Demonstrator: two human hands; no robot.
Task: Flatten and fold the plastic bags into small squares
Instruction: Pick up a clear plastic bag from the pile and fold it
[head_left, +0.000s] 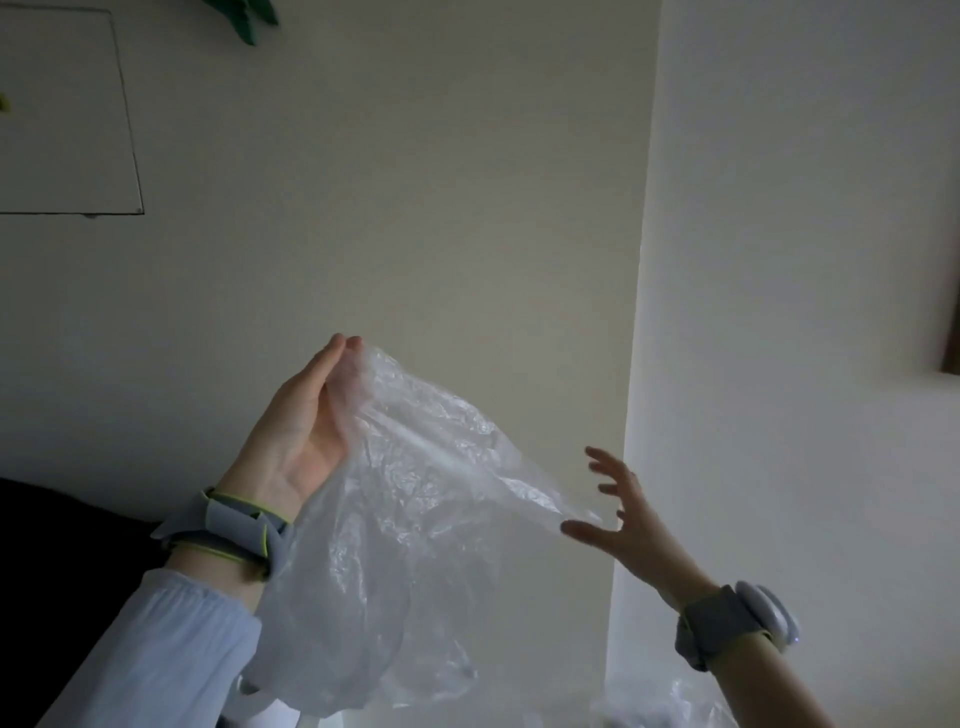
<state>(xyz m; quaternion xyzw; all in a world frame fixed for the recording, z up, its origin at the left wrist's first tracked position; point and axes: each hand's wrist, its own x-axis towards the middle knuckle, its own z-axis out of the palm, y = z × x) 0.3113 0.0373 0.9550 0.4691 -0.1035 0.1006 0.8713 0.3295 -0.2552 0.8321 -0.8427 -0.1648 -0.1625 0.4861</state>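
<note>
Dim cream wall (415, 208) meets a brighter white corner (779, 260).

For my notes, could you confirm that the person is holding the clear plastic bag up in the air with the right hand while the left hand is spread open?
Not quite: the head view shows the left hand holding up the clear plastic bag, while the right hand is spread open.

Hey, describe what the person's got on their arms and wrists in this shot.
The left arm wears a pale blue long sleeve, gathered at the cuff, and a grey wristband with lime-green edging. The right forearm is bare, with a grey strap carrying a rounded white device at the wrist. Both hands are bare: left hand, right hand.
</note>
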